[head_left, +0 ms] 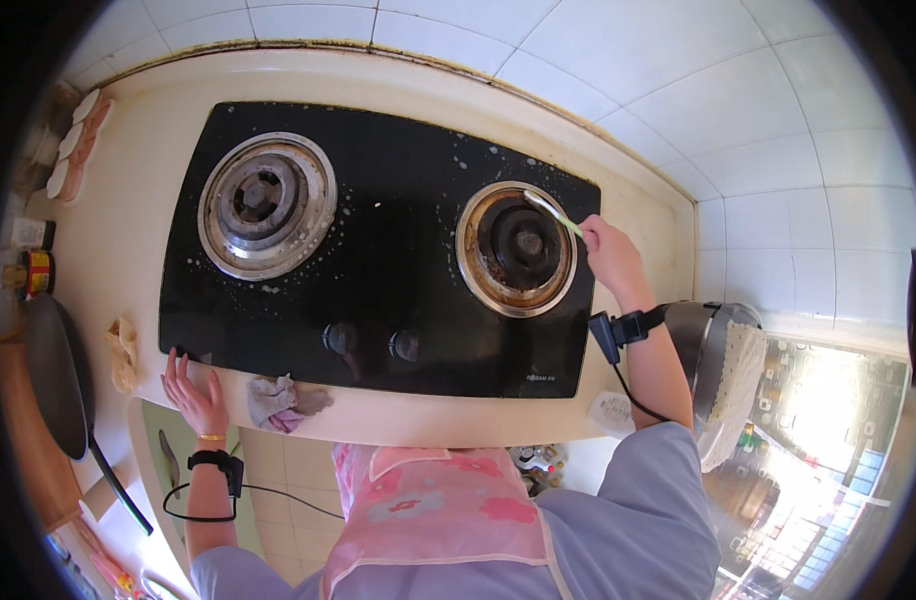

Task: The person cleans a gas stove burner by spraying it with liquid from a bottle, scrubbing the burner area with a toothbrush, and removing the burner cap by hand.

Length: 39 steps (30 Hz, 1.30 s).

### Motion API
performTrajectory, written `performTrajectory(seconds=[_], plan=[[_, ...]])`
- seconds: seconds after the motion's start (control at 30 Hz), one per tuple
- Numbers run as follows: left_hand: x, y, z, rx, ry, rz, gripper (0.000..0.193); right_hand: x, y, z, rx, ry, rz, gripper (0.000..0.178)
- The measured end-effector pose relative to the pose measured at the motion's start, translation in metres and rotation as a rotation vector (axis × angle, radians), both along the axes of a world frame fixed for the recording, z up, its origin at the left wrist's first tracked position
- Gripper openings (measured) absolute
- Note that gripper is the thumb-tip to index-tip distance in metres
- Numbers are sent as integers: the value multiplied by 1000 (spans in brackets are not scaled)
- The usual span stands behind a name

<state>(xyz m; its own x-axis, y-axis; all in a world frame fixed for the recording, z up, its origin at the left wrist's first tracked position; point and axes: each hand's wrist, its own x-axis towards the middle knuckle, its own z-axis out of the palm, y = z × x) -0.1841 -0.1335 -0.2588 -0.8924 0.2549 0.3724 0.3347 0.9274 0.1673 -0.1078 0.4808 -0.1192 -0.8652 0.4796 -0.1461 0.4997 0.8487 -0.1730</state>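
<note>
A black gas stove (378, 290) with two round burners lies before me, its glass dotted with pale wet-looking spots. My right hand (610, 255) is closed around the green end of a slim toothbrush (558, 215). The brush's white head touches or hovers over the upper rim of the right burner (518, 250), whose metal ring is stained brown; I cannot tell which. At the stove's near left corner, my left hand (198, 402) lies on the counter edge, fingers apart and holding nothing. The left burner (263, 205) has a wide metal ring and a dark cap.
A crumpled grey-purple rag (281, 402) lies beside my left hand. Further left are a tan cloth (122, 355), a black frying pan (60, 375) and a condiment set (78, 150). A grey appliance (693, 345) stands by my right arm. White tiled wall (668, 60) bounds the back.
</note>
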Motion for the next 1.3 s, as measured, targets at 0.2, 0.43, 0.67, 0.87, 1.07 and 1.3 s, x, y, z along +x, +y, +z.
performTrajectory(seconds=[0.2, 0.43, 0.67, 0.87, 1.07, 1.3], plan=[[1, -3, -1, -3, -23, -8, 47, -1, -37, -4, -88, 64, 167, 9], [1, 2, 2, 4, -6, 1, 47, 5, -28, 0, 6, 26, 14, 10], [3, 0, 4, 5, 13, -7, 47, 2, -36, 1, 89, -9, 43, 9], [1, 1, 1, 36, 14, -19, 46, 19, -55, 5, 48, 34, 276, 6], [3, 0, 2, 23, 7, -2, 47, 31, -67, 14, -11, -135, 392, 13], [1, 0, 0, 27, 0, 1, 47, 15, -56, -2, 97, 51, 323, 7]])
